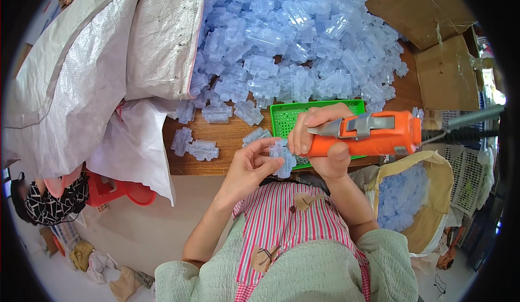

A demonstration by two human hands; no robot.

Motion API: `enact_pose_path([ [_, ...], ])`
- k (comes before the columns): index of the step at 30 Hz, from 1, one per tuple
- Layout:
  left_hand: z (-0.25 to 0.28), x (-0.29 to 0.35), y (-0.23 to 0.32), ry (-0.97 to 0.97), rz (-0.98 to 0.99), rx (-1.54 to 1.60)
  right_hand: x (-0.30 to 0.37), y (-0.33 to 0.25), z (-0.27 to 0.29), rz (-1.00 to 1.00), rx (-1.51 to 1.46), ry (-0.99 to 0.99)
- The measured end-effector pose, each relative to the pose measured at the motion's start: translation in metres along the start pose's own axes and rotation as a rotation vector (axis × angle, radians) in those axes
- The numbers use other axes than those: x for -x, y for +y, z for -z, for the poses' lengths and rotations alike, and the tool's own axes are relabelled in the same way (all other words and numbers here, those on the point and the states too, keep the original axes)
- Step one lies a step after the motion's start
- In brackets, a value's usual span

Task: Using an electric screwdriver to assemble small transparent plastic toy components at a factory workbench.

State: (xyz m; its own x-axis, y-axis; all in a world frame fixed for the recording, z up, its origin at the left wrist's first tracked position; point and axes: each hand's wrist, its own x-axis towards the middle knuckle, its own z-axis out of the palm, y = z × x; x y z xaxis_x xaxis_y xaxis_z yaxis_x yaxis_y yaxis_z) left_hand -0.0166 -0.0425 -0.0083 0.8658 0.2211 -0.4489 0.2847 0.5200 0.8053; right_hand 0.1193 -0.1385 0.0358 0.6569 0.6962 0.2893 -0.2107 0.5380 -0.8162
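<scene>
Between the fingers of my left hand (252, 164) is a translucent pale-blue plastic part (283, 160), held upright near the table's front edge. My right hand (319, 145) is wrapped round an orange electric screwdriver (379, 131) with a metal lever along its body. The tool lies sideways, its tip end at the plastic part; my fingers hide the tip itself. Beneath my right hand sits a green perforated tray (281, 107), with small dark things at its bottom too small to make out. Another pale-blue part (256, 135) lies just behind my left fingers.
A large heap of pale-blue parts (292, 36) covers the far wooden table (238, 164). White woven sacks (103, 53) stand at left, a cardboard box (444, 69) at right. Below it is a sack (441, 193) of similar parts. A coiled cable (476, 117) trails rightward from the screwdriver.
</scene>
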Motion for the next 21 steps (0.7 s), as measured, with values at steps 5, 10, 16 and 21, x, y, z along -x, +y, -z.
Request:
enact_pose_path([
  [5,-0.01,0.004,-0.002,0.116,-0.043,-0.136,0.005,0.005,0.004,0.168,0.112,-0.126],
  [10,-0.008,0.003,0.009,0.051,-0.055,-0.15,0.004,-0.005,0.006,0.199,0.038,-0.2],
  [16,-0.002,-0.002,0.012,-0.071,-0.012,-0.219,0.0,-0.019,0.013,0.039,0.151,-0.314],
  [21,-0.024,0.005,0.033,0.27,-0.164,-0.619,-0.009,-0.013,0.015,0.075,0.007,-0.114],
])
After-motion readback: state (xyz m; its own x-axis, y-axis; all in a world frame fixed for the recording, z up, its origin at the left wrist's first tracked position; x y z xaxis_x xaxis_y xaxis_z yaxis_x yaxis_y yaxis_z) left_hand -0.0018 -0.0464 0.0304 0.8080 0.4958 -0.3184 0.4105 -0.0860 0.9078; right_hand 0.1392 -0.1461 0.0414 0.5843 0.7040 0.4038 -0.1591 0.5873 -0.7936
